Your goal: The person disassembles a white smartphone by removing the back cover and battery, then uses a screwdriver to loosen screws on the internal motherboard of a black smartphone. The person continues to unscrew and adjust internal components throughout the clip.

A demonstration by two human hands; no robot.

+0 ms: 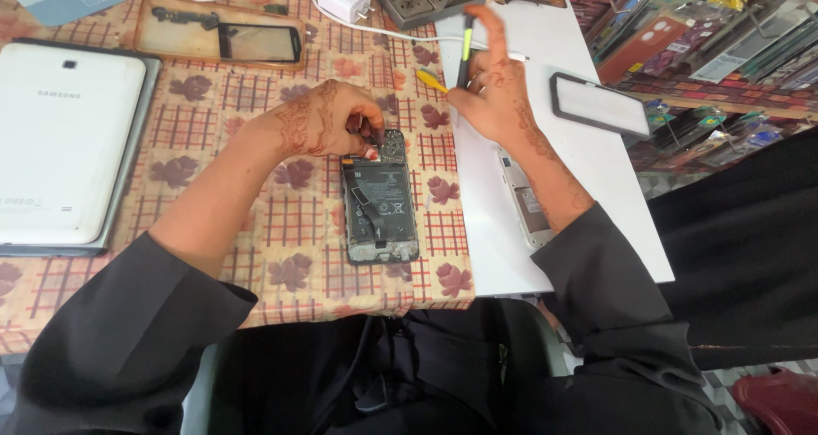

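Opened phone [380, 198] near table edge [341, 309]

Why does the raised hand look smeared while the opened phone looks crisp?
Head view: the right hand and its dark tool are motion-blurred; the opened phone under the left hand is sharp; soft, even daylight, faint shadows, mild glare on the white tablet.

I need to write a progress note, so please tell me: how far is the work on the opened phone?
Done: the phone lies face down with its back cover off, battery and board exposed. In hand: the left hand pinches at the phone's top edge, and the right hand is raised, holding a slim black and yellow tool. Left: the phone is not yet closed, and another opened device waits beside it.
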